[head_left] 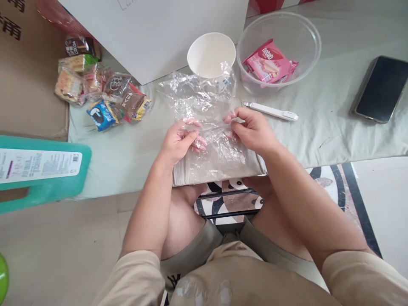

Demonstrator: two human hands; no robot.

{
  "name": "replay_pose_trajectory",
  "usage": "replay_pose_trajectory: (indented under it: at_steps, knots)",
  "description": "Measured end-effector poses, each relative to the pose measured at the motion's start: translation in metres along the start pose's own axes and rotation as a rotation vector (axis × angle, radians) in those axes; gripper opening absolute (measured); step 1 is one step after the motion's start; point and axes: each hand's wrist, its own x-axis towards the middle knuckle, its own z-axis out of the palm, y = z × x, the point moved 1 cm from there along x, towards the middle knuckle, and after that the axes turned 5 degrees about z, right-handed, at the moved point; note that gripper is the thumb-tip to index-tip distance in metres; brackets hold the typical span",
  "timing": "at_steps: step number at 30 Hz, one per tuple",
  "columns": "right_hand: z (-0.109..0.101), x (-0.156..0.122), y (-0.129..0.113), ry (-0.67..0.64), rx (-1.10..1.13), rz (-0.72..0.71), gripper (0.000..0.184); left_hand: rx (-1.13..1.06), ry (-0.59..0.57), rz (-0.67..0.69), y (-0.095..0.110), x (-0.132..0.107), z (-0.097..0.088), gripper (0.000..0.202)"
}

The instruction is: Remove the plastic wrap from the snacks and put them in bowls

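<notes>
A clear plastic bag (207, 100), crinkled and see-through, lies over the near edge of the cloth-covered table. My left hand (182, 139) grips the bag's left side, its thumb on top and its fingers behind the film. On the other side my right hand (250, 127) pinches the film between thumb and fingers. Beyond the bag stands a white paper bowl (211, 53), whose lower front shows partly through the plastic. Just past my right hand lies a white utility knife (270, 111).
A clear round tub (310, 55) at the back holds pink snack packets (270, 61). Wrapped snacks (103, 91) lie at the left, near a teal jug (63, 187) and a cardboard box (32, 76). A white box (153, 34) stands behind. A phone (382, 89) rests at the right.
</notes>
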Motion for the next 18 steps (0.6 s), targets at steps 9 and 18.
replay_pose_trajectory:
  at_steps: [9, 18]
  knots:
    - [0.003, 0.003, 0.006, 0.059, 0.107, -0.244, 0.018, -0.107, -0.123, 0.017, 0.008, -0.010, -0.002, 0.030]
    - [-0.007, 0.004, 0.008, 0.103, 0.206, -0.073, 0.026, -0.111, -0.080, 0.068, 0.012, -0.003, -0.004, 0.043]
